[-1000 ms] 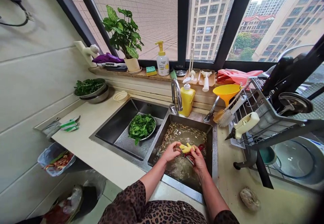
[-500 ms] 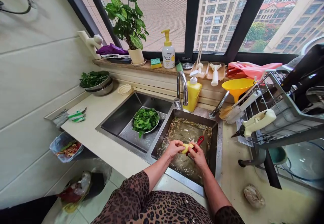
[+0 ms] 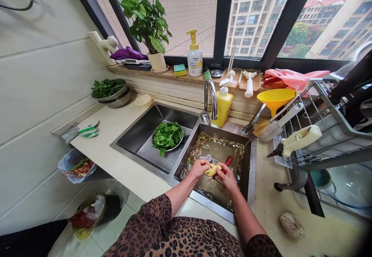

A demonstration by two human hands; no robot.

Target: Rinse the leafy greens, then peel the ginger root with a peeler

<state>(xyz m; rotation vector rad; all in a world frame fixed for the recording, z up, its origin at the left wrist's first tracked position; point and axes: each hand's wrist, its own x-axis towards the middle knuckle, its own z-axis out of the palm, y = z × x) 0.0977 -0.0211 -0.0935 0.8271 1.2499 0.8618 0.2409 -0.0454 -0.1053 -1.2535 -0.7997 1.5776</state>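
Over the right sink basin, which holds murky water with floating scraps, both hands meet around a knobbly pale-yellow piece of ginger (image 3: pixel 213 170). My left hand (image 3: pixel 199 169) pinches its left end between thumb and fingers. The other end is gripped by my right hand (image 3: pixel 227 178). A red-handled tool (image 3: pixel 229 161) with a loop at its end sticks out past the right fingers and seems tucked in that hand; its working end is mostly hidden. In the left basin, a bowl of green leaves (image 3: pixel 167 136) rests on the bottom.
The faucet (image 3: pixel 213 102) arches behind the basins, beside a yellow soap bottle (image 3: pixel 222 108). A dish rack (image 3: pixel 328 133) with knives crowds the right counter. Stacked bowls with greens (image 3: pixel 109 90) stand at the back left. A lined waste bin (image 3: pixel 77 168) hangs below the left counter edge.
The ginger has turned slightly between my fingers and shows more of its knobbly side. Both hands stay over the right basin. The view has shifted a little.
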